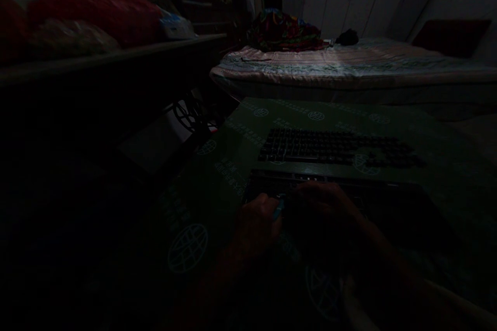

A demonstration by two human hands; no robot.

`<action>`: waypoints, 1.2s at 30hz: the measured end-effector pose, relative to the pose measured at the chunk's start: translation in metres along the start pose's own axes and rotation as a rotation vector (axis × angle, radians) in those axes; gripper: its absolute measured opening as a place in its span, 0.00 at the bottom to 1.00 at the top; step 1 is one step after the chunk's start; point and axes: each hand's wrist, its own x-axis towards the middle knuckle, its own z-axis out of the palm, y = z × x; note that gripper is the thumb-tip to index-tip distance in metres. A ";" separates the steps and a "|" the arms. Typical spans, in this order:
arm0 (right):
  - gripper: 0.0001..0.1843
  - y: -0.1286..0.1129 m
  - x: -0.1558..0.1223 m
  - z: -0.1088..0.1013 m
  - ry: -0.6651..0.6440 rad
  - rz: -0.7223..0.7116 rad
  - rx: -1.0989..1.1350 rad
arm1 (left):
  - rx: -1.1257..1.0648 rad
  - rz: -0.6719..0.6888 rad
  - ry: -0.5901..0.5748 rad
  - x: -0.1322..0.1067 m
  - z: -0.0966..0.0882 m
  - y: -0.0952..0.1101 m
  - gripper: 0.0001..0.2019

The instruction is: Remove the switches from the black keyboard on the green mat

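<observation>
The room is very dark. A black keyboard base (404,212) lies on a green printed board (229,181). My left hand (256,220) is closed at the base's left end, with a thin teal tool (278,210) at its fingers; its kind is too dark to tell. Close on its right, my right hand (324,197) bends down over the base, its fingertips lost in shadow. Behind the base, several loose black keycaps (310,145) lie in rows in a keyboard layout, apart from the base.
A bed (349,64) with a striped sheet stands beyond the board, a patterned cloth heap (285,31) on it. At the left, a wooden shelf (155,50) carries a red plastic bag (97,10) and a small blue-white box (176,27).
</observation>
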 end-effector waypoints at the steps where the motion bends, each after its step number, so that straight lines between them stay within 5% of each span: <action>1: 0.13 -0.001 0.000 0.000 -0.003 0.008 -0.017 | -0.001 -0.004 0.001 -0.002 0.001 0.000 0.08; 9: 0.12 0.000 -0.001 0.002 0.030 -0.083 -0.096 | -0.019 -0.029 0.069 0.003 0.000 -0.003 0.09; 28: 0.12 0.002 0.000 0.004 0.046 -0.063 0.010 | 0.040 -0.031 -0.065 0.002 -0.006 -0.002 0.09; 36: 0.12 0.000 -0.001 0.009 0.012 -0.069 0.047 | 0.018 -0.040 -0.013 -0.007 -0.006 -0.010 0.08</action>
